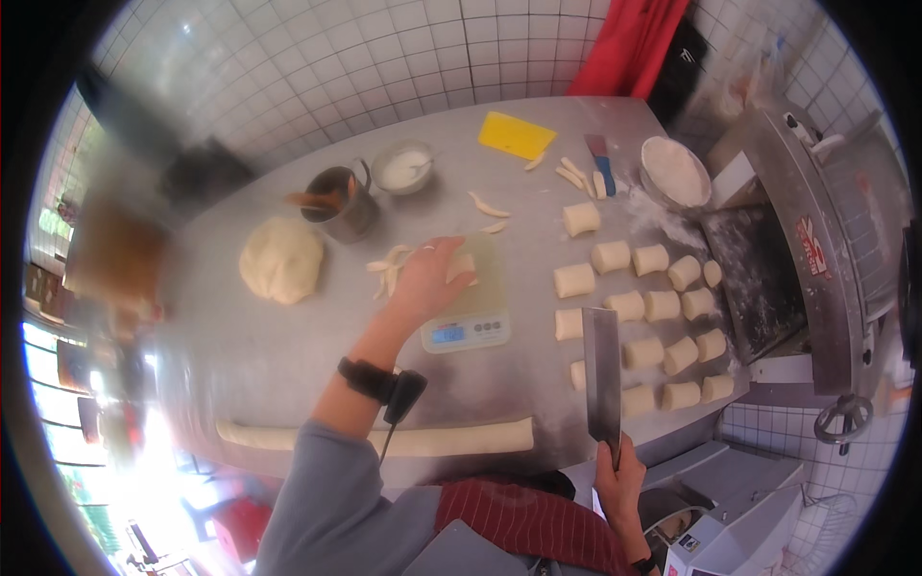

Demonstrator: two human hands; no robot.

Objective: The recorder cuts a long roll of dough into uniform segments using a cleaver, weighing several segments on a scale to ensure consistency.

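Note:
My left hand [430, 279] is over a digital kitchen scale [490, 288], its fingers around a piece of dough [461, 268] on the weighing plate. Thin dough strips [391, 268] lie just left of that hand. In my right hand [619, 475] is the handle of a cleaver [602, 374], its broad blade pointing away from me over the left edge of the cut pieces. Several short dough cylinders [643, 353] stand in rough rows on the right of the metal table. A long dough roll [461, 439] lies along the near edge, partly hidden by my left arm.
A dough ball [282, 261], a metal mug [344, 209] and a bowl of white powder [403, 169] are at the left and back. Behind lie a yellow scraper [516, 135] and a blue-handled scraper [602, 169]. A flour bowl [676, 173] sits beside a dough machine [799, 237].

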